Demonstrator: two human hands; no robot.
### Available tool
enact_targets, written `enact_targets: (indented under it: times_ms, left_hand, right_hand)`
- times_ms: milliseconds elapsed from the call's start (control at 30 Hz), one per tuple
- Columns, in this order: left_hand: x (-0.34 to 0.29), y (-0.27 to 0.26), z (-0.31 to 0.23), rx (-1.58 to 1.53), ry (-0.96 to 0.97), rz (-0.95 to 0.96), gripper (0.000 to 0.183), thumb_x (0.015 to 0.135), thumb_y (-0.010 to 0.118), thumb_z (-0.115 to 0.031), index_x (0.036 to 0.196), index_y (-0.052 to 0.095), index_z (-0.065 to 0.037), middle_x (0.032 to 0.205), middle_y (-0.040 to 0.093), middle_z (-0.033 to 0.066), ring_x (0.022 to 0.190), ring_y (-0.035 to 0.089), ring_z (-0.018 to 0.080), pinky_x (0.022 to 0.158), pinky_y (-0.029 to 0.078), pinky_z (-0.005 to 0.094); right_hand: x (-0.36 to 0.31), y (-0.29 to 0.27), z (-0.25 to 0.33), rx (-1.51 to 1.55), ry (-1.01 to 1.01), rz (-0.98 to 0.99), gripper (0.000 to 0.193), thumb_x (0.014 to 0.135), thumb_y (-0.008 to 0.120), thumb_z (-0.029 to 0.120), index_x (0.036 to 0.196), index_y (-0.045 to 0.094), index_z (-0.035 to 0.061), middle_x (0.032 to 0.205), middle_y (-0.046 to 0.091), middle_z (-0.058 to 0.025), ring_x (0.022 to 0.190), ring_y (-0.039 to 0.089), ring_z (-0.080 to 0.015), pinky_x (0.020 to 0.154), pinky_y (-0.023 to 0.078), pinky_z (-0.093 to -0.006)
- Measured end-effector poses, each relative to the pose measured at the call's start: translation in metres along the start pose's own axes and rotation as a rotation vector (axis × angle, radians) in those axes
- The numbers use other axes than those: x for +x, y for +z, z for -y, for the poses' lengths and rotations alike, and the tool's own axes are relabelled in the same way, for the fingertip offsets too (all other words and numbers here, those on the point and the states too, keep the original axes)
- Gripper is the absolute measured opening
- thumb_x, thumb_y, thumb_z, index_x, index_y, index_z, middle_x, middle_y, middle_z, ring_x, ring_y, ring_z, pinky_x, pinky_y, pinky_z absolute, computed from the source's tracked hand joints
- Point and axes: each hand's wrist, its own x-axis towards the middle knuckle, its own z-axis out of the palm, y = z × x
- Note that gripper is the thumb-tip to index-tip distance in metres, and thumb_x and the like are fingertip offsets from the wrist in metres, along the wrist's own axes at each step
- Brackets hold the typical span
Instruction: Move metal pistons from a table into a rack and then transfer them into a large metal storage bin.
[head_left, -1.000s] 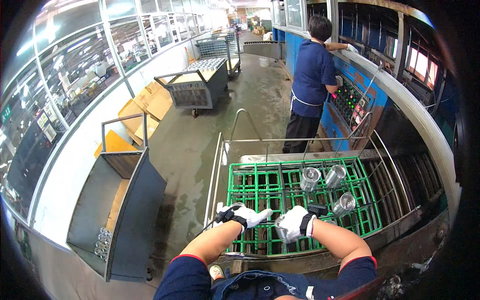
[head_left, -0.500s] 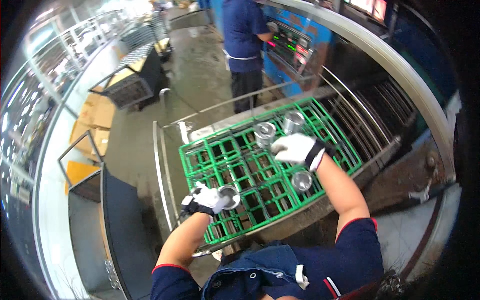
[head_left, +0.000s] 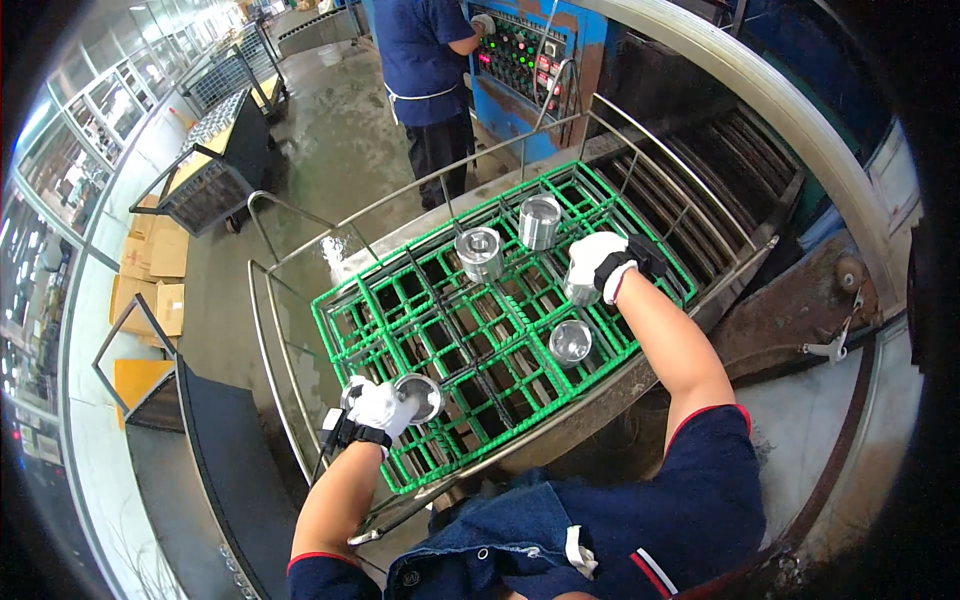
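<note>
Metal cup | now lower left of green rack, gripped by left hand | right hand has closed on another cup, right of centre | 3 cups already stand racked

You wear white work gloves with black wrist straps on your left hand and right hand, a navy short-sleeved shirt with red-trimmed cuffs, and a blue denim apron bearing metal rivets.

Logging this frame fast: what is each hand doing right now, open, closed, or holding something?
Left hand: closed on a metal cup at the near corner of the green rack.
Right hand: closed on a second metal cup over the rack.
</note>
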Motion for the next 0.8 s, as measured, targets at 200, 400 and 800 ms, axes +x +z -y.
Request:
enact_targets:
  times_ms: [200, 400, 800]
  left_hand:
    - [-0.001, -0.009, -0.006, -0.017, -0.009, 0.055, 0.059, 0.083, 0.061, -0.063, 0.101, 0.077, -0.009, 0.088, 0.074, 0.0201, 0.083, 0.073, 0.0342, 0.078, 0.057, 0.0421]
    - [-0.002, -0.009, -0.004, -0.042, 0.006, 0.020, 0.060, 0.083, 0.061, -0.064, 0.102, 0.077, -0.009, 0.089, 0.074, 0.0204, 0.083, 0.073, 0.0343, 0.078, 0.057, 0.0432]
    - [0.017, 0.015, 0.002, 0.103, 0.071, -0.023, 0.060, 0.082, 0.058, -0.065, 0.101, 0.077, -0.011, 0.093, 0.074, 0.0211, 0.088, 0.072, 0.0379, 0.082, 0.056, 0.0454]
  right_hand:
    - [0.001, 0.078, 0.053, -0.320, -0.618, 0.531, 0.032, 0.079, 0.063, 0.033, 0.096, 0.079, 0.0119, 0.096, 0.075, -0.0175, 0.089, 0.073, -0.0328, 0.078, 0.056, -0.0441]
    - [0.010, 0.145, 0.062, -0.358, -0.438, 0.310, 0.026, 0.084, 0.062, 0.027, 0.096, 0.080, 0.0118, 0.094, 0.076, -0.0128, 0.090, 0.073, -0.0297, 0.073, 0.056, -0.0448]
    - [0.010, 0.135, 0.043, -0.753, -0.345, 0.405, 0.032, 0.089, 0.060, 0.037, 0.100, 0.079, 0.0144, 0.094, 0.075, -0.0091, 0.086, 0.072, -0.0284, 0.068, 0.053, -0.0510]
